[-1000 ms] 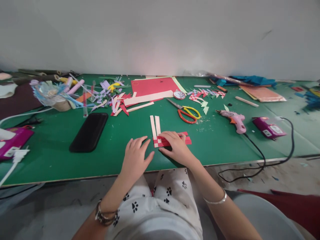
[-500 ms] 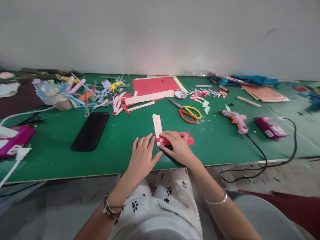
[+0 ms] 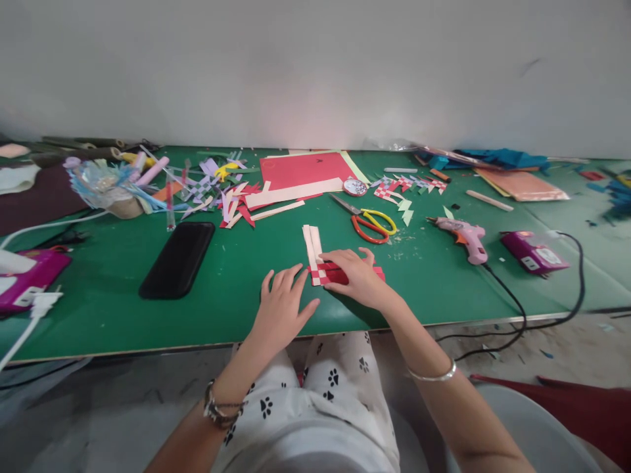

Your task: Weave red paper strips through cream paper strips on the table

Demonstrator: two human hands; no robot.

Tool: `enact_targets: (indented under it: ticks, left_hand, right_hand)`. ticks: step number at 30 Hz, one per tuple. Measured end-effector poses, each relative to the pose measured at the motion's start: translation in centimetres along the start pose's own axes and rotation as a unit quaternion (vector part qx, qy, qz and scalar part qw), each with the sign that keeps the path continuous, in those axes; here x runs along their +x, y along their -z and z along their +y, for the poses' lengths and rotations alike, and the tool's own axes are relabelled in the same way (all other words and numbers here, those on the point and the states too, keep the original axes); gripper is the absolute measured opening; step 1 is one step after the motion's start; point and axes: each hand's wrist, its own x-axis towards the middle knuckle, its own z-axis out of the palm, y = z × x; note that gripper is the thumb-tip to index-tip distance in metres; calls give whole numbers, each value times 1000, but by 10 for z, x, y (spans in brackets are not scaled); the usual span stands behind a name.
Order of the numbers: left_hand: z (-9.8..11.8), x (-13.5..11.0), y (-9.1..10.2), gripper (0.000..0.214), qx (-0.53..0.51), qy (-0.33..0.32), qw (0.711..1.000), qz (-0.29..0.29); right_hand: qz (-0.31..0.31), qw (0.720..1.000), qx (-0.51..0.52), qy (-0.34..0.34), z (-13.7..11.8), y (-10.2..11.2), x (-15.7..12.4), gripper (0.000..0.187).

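A small weave of red and cream paper strips point(image 3: 316, 276) lies in front of me, with a checkered corner at its left end. Cream strips point(image 3: 311, 244) run away from me out of that corner, and red strips extend to the right. My right hand point(image 3: 357, 276) covers the red strips, its thumb on the near side and bent fingers across the far side, gripping them. Parts of the strips are hidden under it. Just left of the weave, my left hand point(image 3: 282, 305) rests with fingers spread, its index fingertip at the corner's edge.
Scissors point(image 3: 367, 220) and a pink glue gun point(image 3: 463, 238) lie to the right, its cord hanging off the green table point(image 3: 236, 315). A black phone point(image 3: 178, 259) is at left. Paper scraps point(image 3: 236, 203), a red sheet point(image 3: 305, 171) and purple power boxes point(image 3: 535, 251) stand farther out.
The woven strips have shifted slightly to the right, and the two cream strips now show a gap. My right hand has moved a little right; my left hand has barely moved.
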Motion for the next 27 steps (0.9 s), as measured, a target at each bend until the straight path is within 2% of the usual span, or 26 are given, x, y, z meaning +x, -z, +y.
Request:
enact_targets:
  ticks: [8, 12, 17, 21, 27]
  left_hand:
    - [-4, 3, 1, 40, -23, 17, 1000, -11]
    - [-5, 5, 2, 39, -38, -4, 999, -22]
    - [-4, 22, 3, 40, -44, -6, 999, -8]
    - [4, 41, -3, 45, -11, -16, 998, -55]
    - [11, 51, -10, 48, 13, -1, 996, -91]
  right_hand:
    - [8, 1000, 0, 9, 2, -1, 0, 31]
    - [10, 1000, 12, 4, -1, 1, 0, 30]
    - [35, 999, 5, -22, 1, 2, 2, 24]
    - [45, 996, -63, -38, 6, 3, 5, 20]
    - [2, 995, -96, -30, 9, 8, 13, 12]
